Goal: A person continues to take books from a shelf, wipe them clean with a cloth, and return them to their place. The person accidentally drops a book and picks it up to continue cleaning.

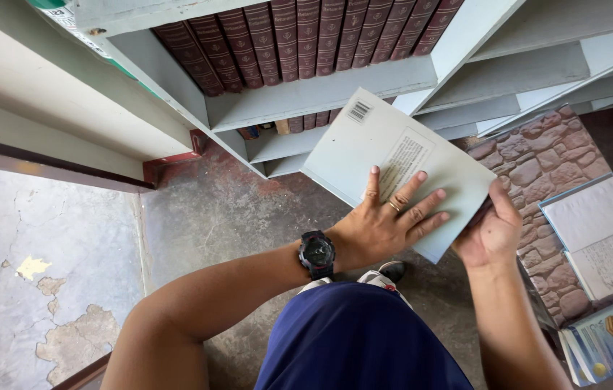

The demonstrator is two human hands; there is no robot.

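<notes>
Pale grey-green, the book point(400, 170) sits in both of your hands at chest height, back cover facing up, tilted so one corner points toward the bookshelf ahead. A barcode patch and a block of small print show on the cover. Your left hand point(386, 224) lies flat on top, fingers spread, a ring on one finger and a black watch point(316, 254) on the wrist; its grip is released, pressing rather than clasping. Your right hand point(493, 232) has its grip clenched on the book's lower right edge, thumb over the cover and fingers hidden beneath.

Judging from this, you are at the holding and checking step, with the book not yet on any shelf. A next move would likely call for turning it upright, spine outward, and steering it into a free gap without scraping the shelf edge.

Beyond the book stands a white bookshelf point(321, 94). A tight row of dark red volumes point(306, 40) fills an upper compartment, and a few more spines peek from the compartment below. The shelves further right look bare.

Below you is a worn concrete floor point(54, 260) with peeling patches. To your right, an open notebook point(599, 235) and a blue-covered book point(610, 339) rest beside a stone-patterned surface point(537, 166). Your dark blue garment point(357, 339) fills the bottom of the view.
</notes>
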